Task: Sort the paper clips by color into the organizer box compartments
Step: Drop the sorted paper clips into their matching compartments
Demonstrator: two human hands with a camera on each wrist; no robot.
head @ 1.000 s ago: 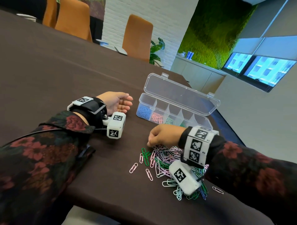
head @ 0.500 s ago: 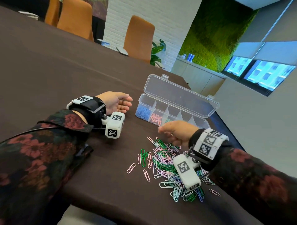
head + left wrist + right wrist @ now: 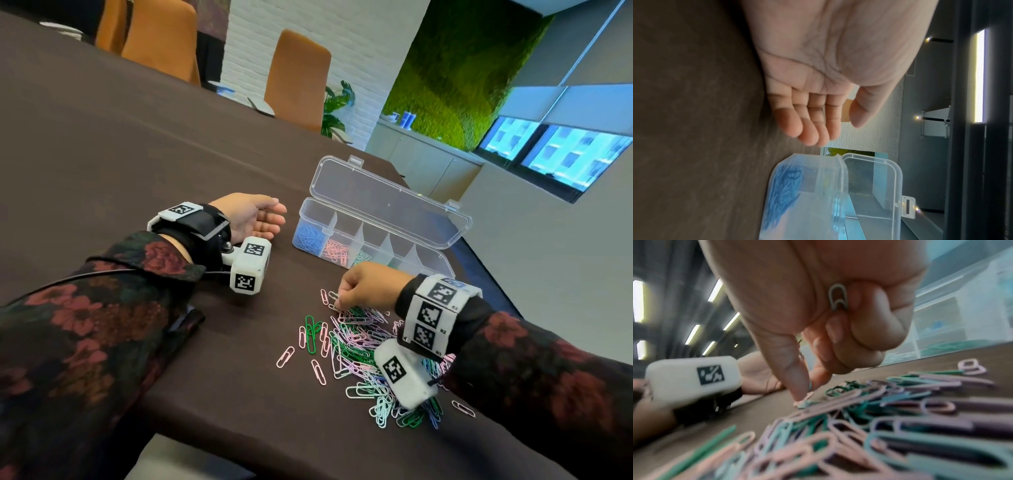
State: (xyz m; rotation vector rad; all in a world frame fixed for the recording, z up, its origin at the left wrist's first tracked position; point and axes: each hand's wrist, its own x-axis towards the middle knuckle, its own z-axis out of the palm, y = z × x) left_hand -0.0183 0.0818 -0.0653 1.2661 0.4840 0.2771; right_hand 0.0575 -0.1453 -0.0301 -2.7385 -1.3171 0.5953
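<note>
Here our right hand is the nearer one, knuckles up over the far-left edge of the paper clip pile. Thumb and forefinger tips press down on a pale clip directly beneath them; its long axis we cannot tell. The curled fingers already trap a mint clip. Beyond the knuckles stands the organizer box. Our left hand rests slack and empty, palm up.

Pastel-coated paper clips with a smooth matt finish lie on a dark, matt, faintly grained table; the organizer box is clear, glossy plastic; floral woven cloth sleeves.
</note>
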